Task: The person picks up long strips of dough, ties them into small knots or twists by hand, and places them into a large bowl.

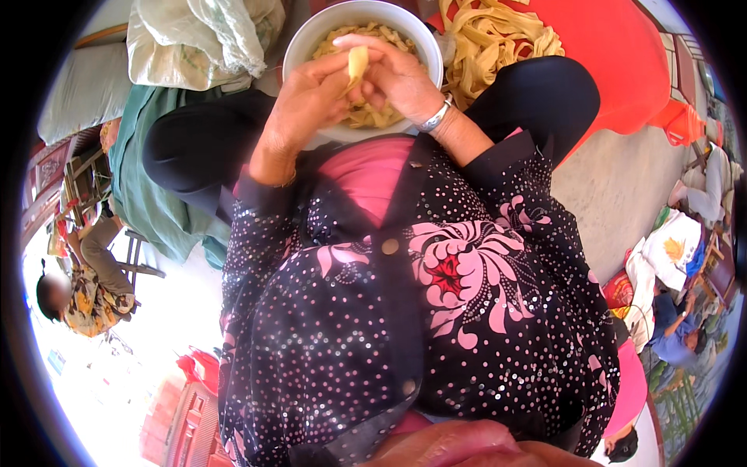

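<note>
Two hands, the left (315, 95) and the right (406, 84), had one yellow strip (357, 64) between them and one white bowl (294, 56) beneath. One silver bracelet (436, 114) circled the right wrist. Right of the hands lay one heap of strips (498, 39), too tangled to count, and one red sheet (626, 66); left of them, one whitish sack (183, 47) and one green cloth (152, 175). Two jacket buttons (390, 247) showed below the hands.

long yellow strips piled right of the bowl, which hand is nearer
Right: the right hand is over the bowl, left of the strips; the left hand is farther left.
</note>
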Available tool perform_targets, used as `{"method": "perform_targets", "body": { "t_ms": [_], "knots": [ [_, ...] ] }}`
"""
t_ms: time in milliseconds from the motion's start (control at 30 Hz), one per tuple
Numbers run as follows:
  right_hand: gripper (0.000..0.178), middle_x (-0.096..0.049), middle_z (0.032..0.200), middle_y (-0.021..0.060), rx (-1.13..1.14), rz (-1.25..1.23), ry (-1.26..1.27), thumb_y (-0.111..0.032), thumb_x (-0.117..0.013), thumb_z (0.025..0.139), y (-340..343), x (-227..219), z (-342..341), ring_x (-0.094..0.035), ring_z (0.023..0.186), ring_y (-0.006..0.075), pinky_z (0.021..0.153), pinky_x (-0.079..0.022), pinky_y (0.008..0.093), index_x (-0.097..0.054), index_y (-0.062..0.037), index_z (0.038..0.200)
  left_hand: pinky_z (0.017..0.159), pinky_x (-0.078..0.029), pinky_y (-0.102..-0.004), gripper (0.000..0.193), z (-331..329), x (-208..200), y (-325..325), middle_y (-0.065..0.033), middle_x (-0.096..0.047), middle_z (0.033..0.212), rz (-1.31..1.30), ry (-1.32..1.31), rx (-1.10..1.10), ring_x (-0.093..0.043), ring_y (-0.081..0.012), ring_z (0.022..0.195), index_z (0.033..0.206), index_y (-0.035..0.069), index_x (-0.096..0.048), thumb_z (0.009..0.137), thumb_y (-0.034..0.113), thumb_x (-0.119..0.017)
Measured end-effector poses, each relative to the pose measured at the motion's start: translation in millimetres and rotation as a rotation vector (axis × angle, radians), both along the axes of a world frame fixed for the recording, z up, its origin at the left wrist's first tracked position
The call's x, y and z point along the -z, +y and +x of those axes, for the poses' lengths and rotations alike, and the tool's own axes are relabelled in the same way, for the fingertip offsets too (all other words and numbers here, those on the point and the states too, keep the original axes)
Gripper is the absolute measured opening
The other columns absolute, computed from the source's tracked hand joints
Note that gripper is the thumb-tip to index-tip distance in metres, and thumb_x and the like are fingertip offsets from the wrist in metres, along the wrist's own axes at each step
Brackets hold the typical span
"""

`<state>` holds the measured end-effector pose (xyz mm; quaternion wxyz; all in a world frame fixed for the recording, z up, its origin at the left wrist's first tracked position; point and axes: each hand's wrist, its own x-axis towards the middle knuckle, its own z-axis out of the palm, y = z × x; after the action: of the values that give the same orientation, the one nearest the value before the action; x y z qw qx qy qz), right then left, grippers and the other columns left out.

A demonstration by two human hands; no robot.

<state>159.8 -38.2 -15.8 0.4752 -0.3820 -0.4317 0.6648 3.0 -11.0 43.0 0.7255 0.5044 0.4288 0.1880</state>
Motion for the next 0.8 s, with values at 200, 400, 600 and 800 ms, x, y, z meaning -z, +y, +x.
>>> {"method": "perform_targets", "body": {
  "t_ms": [200,400,600,800],
  "knots": [
    [0.043,-0.051,0.064,0.0022,-0.123,-0.283,0.234,-0.014,-0.047,0.094,-7.4,14.3,7.9,-0.046,0.045,0.0075,0.043,-0.041,0.0203,-0.038,-0.0102,0.136,0.056,-0.043,-0.0184,0.021,4.1,28.5,-3.4,-0.0024,-0.061,0.095,0.417,0.101,-0.018,-0.052,-0.0059,0.060,0.103,-0.002,-0.064,0.092,0.012,-0.053],
    [0.032,-0.057,0.067,0.0037,-0.150,-0.446,0.193,-0.014,-0.051,0.092,-6.8,17.4,4.6,-0.050,0.042,0.0076,0.038,-0.045,0.0211,-0.047,-0.0062,0.123,0.043,-0.028,-0.0147,0.022,10.0,34.9,-10.2,0.0020,-0.058,0.072,0.130,0.143,-0.133,-0.041,-0.0006,0.052,0.107,0.004,-0.066,0.092,0.015,-0.056],
    [0.013,-0.060,0.067,0.0034,-0.139,-0.472,0.158,-0.017,-0.055,0.091,-7.9,23.5,6.1,-0.052,0.043,0.0068,0.038,-0.047,0.0219,-0.056,-0.0040,0.091,0.041,-0.027,-0.0153,0.011,12.8,41.6,-8.8,0.0037,-0.051,0.059,0.060,0.094,-0.233,-0.042,-0.0015,0.048,0.088,0.005,-0.063,0.091,0.013,-0.057],
    [0.011,-0.060,0.066,0.0065,-0.009,-0.497,0.112,-0.011,-0.058,0.088,-8.2,21.5,4.4,-0.053,0.044,0.0098,0.039,-0.048,0.0245,-0.055,-0.0003,0.086,0.047,-0.035,-0.0179,0.006,20.5,35.5,-8.3,-0.0006,-0.053,0.069,-0.057,-0.083,-0.370,-0.044,-0.0046,0.051,0.095,0.003,-0.054,0.093,0.008,-0.052]
  ]
}}
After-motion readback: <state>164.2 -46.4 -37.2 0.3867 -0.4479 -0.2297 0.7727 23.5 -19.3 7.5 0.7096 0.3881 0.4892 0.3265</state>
